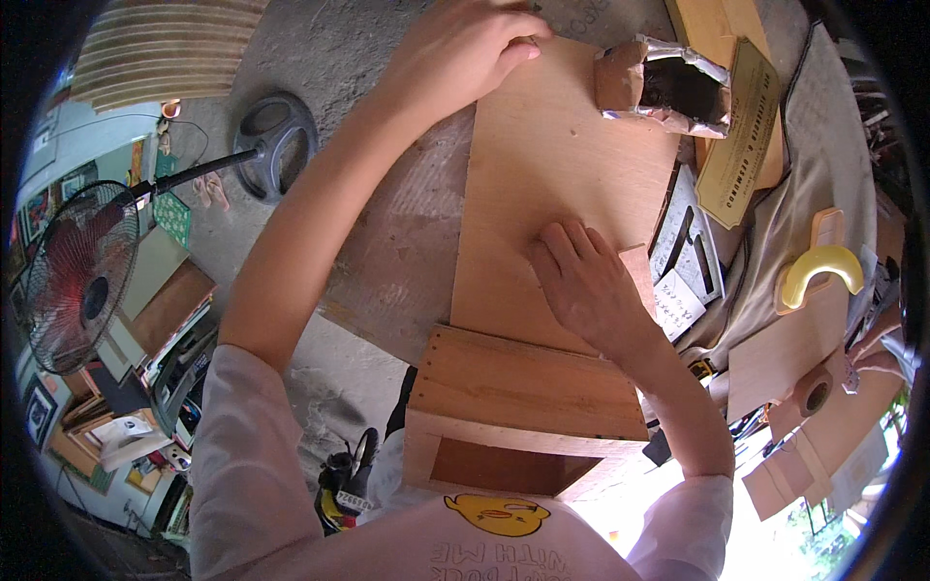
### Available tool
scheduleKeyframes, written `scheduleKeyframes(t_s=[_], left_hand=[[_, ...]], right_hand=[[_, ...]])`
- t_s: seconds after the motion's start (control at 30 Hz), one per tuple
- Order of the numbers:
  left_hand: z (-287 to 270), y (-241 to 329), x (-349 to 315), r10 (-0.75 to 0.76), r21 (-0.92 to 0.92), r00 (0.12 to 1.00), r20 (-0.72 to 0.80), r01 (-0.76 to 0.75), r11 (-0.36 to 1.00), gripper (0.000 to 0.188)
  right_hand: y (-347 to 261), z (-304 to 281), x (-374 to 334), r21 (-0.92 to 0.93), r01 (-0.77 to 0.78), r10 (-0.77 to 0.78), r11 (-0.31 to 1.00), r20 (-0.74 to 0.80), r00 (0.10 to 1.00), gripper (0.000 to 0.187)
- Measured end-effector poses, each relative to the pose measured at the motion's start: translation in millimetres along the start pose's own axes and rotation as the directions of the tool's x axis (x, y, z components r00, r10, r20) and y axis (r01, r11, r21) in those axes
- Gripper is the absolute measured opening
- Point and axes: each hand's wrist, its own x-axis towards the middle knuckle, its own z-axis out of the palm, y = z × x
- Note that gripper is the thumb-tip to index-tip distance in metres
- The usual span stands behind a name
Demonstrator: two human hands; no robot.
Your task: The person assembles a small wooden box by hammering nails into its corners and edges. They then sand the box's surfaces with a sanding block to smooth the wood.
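A pale plywood board [513,194] lies lengthwise in front of me on a worn table. My left hand [499,44] reaches to its far left corner, its fingers and thumb closed at the edge. On the middle right of the board rests my right hand [591,286], knuckles up and fingers curled down against the surface. Whatever may be under those fingers is hidden. A small tan piece [636,271] shows beside that hand, at the board's right edge. Between the board and my torso stands a wooden box [528,382] with a rectangular opening on my side.
A cut cardboard box [620,82] sits at the board's far right, beside a gold printed plate [738,136]. Further right are a grey cloth [823,126], a yellow curved object [823,271] and a tape roll [814,392]. A standing fan [87,281] is at left.
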Motion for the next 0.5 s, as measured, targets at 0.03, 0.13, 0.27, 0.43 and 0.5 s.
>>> scheduleKeyframes(t_s=[0.03,0.13,0.27,0.43,0.5], left_hand=[[-0.1,-0.6,4.6,-0.026,-0.03,0.998,0.063,0.027,0.999,0.015],[3.1,-13.0,13.1,0.197,0.085,0.98,-0.016,-0.195,0.977,0.016],[4.1,-14.1,16.9,0.299,0.226,0.954,0.002,-0.292,0.929,0.015],[-10.1,24.3,19.6,0.138,-0.104,0.946,-0.295,-0.175,0.979,0.01],[-20.1,58.0,21.0,0.201,-0.097,0.915,-0.35,-0.249,0.964,0.012]], right_hand=[[0.5,0.2,-0.1,-0.02,0.006,-0.006,1.0,0.005,1.0,0.03],[1.4,2.3,-2.6,-0.052,0.03,-0.029,0.998,0.004,1.0,0.031],[8.0,-0.8,-3.9,0.073,-0.018,0.02,0.997,-0.024,1.0,0.027],[41.9,-47.8,9.5,0.186,-0.124,0.208,0.975,-0.544,0.813,0.023],[57.4,-77.2,23.1,0.07,-0.212,0.201,0.975,-0.69,0.696,0.015]])
